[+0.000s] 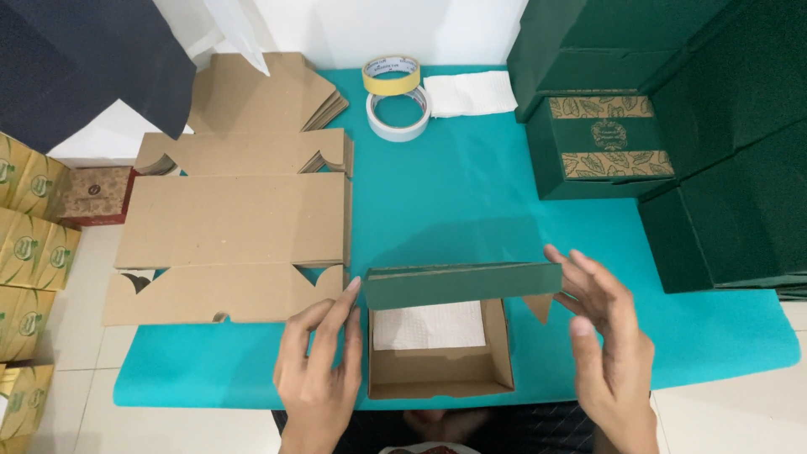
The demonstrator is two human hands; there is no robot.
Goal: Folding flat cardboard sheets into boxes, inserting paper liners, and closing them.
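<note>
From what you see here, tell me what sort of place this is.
Probably a small home or shop packing station: flat cardboard blanks stacked on a teal table, finished green boxes alongside, tape rolls, both hands folding a box.

Teal work surface, pale room

A teal cloth covers the table over a white tiled floor (evenly lit), with a white wall behind.
</note>
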